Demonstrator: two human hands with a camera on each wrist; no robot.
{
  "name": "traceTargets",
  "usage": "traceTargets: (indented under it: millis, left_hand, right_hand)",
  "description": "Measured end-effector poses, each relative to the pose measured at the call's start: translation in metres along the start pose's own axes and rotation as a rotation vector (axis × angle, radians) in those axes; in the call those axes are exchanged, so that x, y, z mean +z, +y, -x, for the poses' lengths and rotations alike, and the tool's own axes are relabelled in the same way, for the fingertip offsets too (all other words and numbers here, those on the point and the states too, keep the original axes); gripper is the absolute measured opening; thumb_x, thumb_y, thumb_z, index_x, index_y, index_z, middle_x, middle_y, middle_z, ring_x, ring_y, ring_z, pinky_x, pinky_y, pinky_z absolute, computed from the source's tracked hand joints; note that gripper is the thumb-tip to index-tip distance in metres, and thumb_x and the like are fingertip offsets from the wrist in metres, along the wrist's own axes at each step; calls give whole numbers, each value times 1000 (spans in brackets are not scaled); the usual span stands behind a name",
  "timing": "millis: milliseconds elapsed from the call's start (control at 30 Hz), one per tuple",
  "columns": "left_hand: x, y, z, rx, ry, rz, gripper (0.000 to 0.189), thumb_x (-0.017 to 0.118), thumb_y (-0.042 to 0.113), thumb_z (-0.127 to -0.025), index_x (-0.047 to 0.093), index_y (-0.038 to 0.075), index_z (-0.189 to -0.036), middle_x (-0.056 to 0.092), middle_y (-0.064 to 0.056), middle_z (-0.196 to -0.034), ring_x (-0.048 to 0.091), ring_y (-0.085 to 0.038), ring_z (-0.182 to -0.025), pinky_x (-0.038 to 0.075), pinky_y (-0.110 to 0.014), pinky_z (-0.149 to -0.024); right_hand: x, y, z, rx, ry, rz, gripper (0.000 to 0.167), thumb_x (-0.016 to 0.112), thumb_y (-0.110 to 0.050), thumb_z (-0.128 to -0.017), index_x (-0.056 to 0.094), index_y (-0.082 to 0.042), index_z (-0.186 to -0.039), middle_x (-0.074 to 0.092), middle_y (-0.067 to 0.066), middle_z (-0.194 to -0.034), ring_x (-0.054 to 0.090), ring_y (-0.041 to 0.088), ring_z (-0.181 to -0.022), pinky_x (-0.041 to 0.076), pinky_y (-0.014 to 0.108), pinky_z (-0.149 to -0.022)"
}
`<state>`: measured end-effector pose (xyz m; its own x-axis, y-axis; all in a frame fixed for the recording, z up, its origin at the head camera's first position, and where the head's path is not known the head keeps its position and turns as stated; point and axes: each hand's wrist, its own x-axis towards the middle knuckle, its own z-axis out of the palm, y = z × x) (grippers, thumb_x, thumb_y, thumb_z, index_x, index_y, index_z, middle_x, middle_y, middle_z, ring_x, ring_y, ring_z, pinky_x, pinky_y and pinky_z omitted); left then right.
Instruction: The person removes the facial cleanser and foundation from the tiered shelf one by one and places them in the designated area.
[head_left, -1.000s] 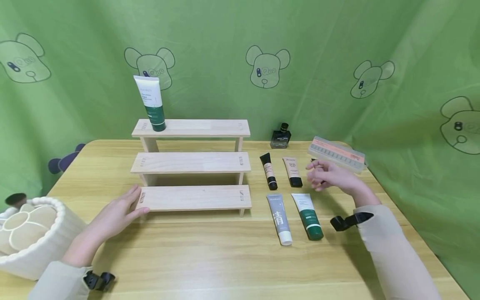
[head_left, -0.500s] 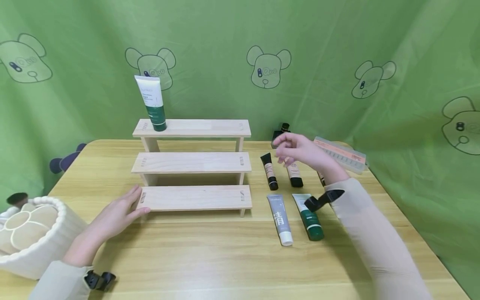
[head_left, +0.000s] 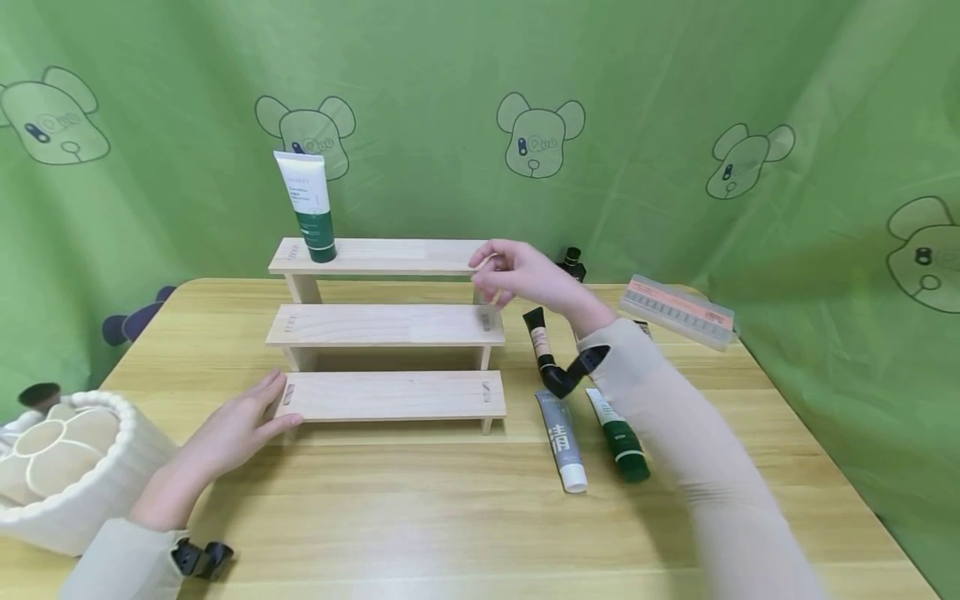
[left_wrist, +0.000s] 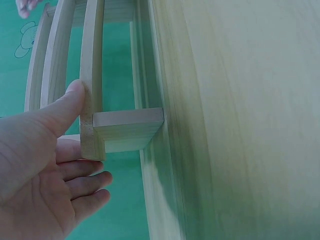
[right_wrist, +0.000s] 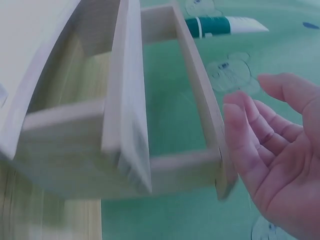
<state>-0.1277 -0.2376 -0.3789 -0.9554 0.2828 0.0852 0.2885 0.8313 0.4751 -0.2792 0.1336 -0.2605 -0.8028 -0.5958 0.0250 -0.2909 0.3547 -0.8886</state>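
Note:
A three-step wooden display rack [head_left: 386,396] stands on the table. At its left end my left hand [head_left: 225,437] grips the lowest board; in the left wrist view the thumb [left_wrist: 67,102] lies on the board's edge and other fingers reach round its end. My right hand [head_left: 525,275] is at the right end of the top step, its fingers loosely bent around nothing. In the right wrist view that hand [right_wrist: 285,145] appears beside the top board [right_wrist: 200,90]; contact is unclear. A white-and-green squeeze tube [head_left: 307,204] stands cap-down at the top step's left end.
Right of the rack lie a grey-blue tube [head_left: 561,446], another white-and-green tube [head_left: 621,437] and a slim black-capped tube [head_left: 538,333]. Behind my right forearm a dark bottle [head_left: 572,265] is partly hidden. A clear case [head_left: 678,310] lies far right, a white basket [head_left: 90,475] left.
My right hand has moved left, from beside the clear case across the small tubes to the rack's top step, carrying nothing visible. The left hand has kept its place on the lowest board.

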Motion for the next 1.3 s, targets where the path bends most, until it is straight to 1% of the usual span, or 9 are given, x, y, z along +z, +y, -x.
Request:
traceTargets:
  millis: [133,233,367,467,667,800,967,1167,1300]
  left_hand:
    - [0,0,0,-4,-3,-1,74,56,39,-91,31,-14,-135,24,-38,-137,27,-52,-123,24,-60,-100]
    - [0,0,0,-4,-4,-3,74,56,39,-91,31,-14,-135,24,-38,-137,27,-52,-123,24,-60,-100]
    - [0,0,0,0,-1,-5,73,56,38,-91,31,-14,-135,24,-38,-137,28,-52,-123,25,-60,-100]
    - [0,1,0,1,2,-6,73,57,38,-91,32,-14,-135,25,-38,-137,28,-52,-123,25,-60,-100]
    - [-1,2,0,-1,2,-5,73,57,38,-91,32,-14,-135,25,-38,-137,28,-52,-123,25,-60,-100]
    - [-1,2,0,-1,0,-7,73,57,38,-91,32,-15,-134,25,-38,-137,28,-52,-123,25,-60,-100]
    - [-1,3,1,-1,-1,-9,73,57,38,-91,32,-15,-134,25,-38,-137,28,-52,-123,25,-60,-100]
    - [-1,2,1,-3,1,-16,72,57,36,-91,32,-15,-134,25,-38,-137,28,-51,-123,25,-59,-100]
    - [-1,2,1,-11,-3,-18,72,57,37,-91,32,-15,-134,25,-37,-137,28,-51,-123,24,-59,-100]
  right_hand:
    - [15,-9,-20,-10,-24,-6,31,63,-10,-87,50,2,-113,60,16,-88,58,36,-79,55,40,-64]
    - [27,-16,-33,-24,-45,-8,31,62,-9,-87,51,3,-113,60,17,-89,59,34,-78,55,43,-65]
    - [43,-26,-49,-60,-59,-16,28,62,-7,-87,51,2,-111,59,22,-93,60,31,-76,54,47,-68]
    - [52,-35,-60,-84,-56,-8,27,62,-7,-87,52,3,-111,59,21,-93,59,28,-74,55,44,-66]
    - [64,-57,-80,-116,5,6,28,62,-7,-87,52,2,-112,58,14,-92,59,25,-75,55,35,-62]
    - [69,-75,-91,-114,82,-24,32,63,-8,-87,50,-2,-115,57,11,-99,58,23,-81,55,33,-63]
    - [73,-97,-105,-142,155,-4,41,64,-10,-87,47,-8,-124,55,7,-104,57,19,-90,55,30,-62]
    - [79,-116,-113,-156,158,41,55,63,-12,-88,40,-22,-137,51,6,-118,55,16,-100,55,29,-63]
    - [84,-120,-115,-168,158,112,57,62,-12,-89,39,-26,-140,49,5,-121,56,15,-100,54,28,-64]
